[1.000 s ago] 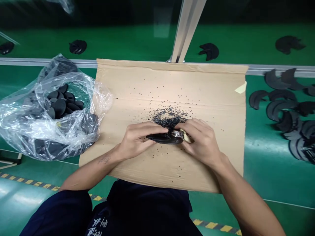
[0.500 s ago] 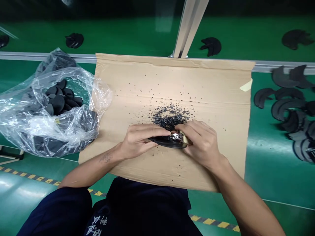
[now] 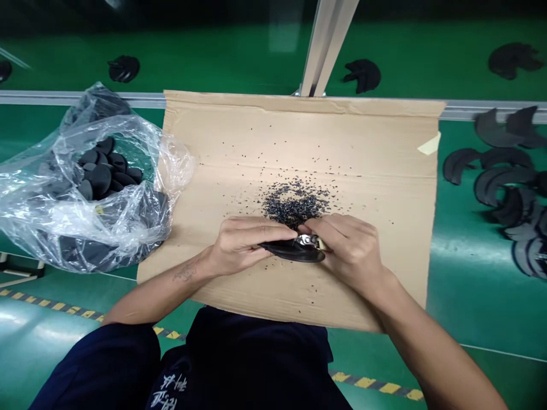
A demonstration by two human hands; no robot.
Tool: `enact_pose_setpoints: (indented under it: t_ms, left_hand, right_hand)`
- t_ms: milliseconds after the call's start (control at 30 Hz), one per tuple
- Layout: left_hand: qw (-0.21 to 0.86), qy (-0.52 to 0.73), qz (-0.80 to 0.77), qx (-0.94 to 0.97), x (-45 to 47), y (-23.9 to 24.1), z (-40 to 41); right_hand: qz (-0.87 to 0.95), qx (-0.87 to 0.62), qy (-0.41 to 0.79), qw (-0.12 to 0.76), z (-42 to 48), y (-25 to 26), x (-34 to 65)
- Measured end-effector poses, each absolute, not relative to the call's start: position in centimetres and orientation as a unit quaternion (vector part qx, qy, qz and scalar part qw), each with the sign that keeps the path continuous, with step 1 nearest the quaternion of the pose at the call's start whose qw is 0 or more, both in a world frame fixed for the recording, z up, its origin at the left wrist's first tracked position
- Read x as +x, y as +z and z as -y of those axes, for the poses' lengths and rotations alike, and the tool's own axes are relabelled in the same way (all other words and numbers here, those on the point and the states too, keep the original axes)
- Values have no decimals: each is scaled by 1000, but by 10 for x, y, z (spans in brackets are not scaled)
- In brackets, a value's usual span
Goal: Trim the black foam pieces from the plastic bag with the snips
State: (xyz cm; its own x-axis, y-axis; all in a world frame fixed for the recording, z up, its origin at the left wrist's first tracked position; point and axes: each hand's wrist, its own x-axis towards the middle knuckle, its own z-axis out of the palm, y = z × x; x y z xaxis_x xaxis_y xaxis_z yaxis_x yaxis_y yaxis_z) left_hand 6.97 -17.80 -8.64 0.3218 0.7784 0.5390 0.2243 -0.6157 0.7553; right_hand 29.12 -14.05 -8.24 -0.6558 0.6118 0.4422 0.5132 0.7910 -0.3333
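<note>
Black piece point(image 3: 294, 251): lies above cardboard point(image 3: 213, 131), long axis running left to right, pinched at its left end by the left hand point(image 3: 239, 246); at its right end, close to metal nippers point(image 3: 306, 240) clasped in the right hand point(image 3: 351, 244); cannot tell how far open.

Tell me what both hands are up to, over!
Left hand holds black piece. Right hand grips metal tool, its head at the piece. Black bits heaped and scattered on cardboard, just past both hands.
</note>
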Motion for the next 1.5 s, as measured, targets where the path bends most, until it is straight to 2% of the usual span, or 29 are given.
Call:
enact_pose_setpoints:
  t_ms: [133, 300, 367, 500, 567, 667, 833, 1067, 1200, 1333, 1500]
  left_hand:
    - [308, 424, -383, 761, 63, -70, 183]
    - [329, 266, -475, 772, 17, -21, 163]
    - [258, 221, -493, 800, -11, -5, 129]
    - [37, 133, -579, 803, -65, -3, 35]
    - [12, 92, -643, 760, -82, -14, -6]
    - [32, 68, -685, 725, -93, -28, -45]
    - [76, 86, -669, 734, -67, -36, -84]
    - [248, 168, -538, 788, 69, -74, -152]
    - [297, 188, -505, 788, 114, -89, -167]
    - [275, 219, -526, 775, 99, -78, -159]
    - [210, 251, -597, 733, 20, -31, -118]
  right_hand:
    - [888, -305, 140, 314, 135, -80, 295]
    - [890, -374, 13, 260, 125, -78, 300]
    - [900, -371, -7, 228, 123, -80, 300]
    - [907, -359, -24, 220, 126, -80, 300]
    - [907, -357, -43, 220, 129, -78, 301]
    - [903, -362, -72, 219, 129, -74, 304]
    - [899, -386, -79, 189, 129, -72, 312]
    - [896, -406, -61, 167, 131, -77, 312]
    - [889, -419, -42, 177, 130, -78, 313]
    - [888, -426, -34, 171, 129, -80, 316]
    - [866, -443, -7, 232, 124, -86, 322]
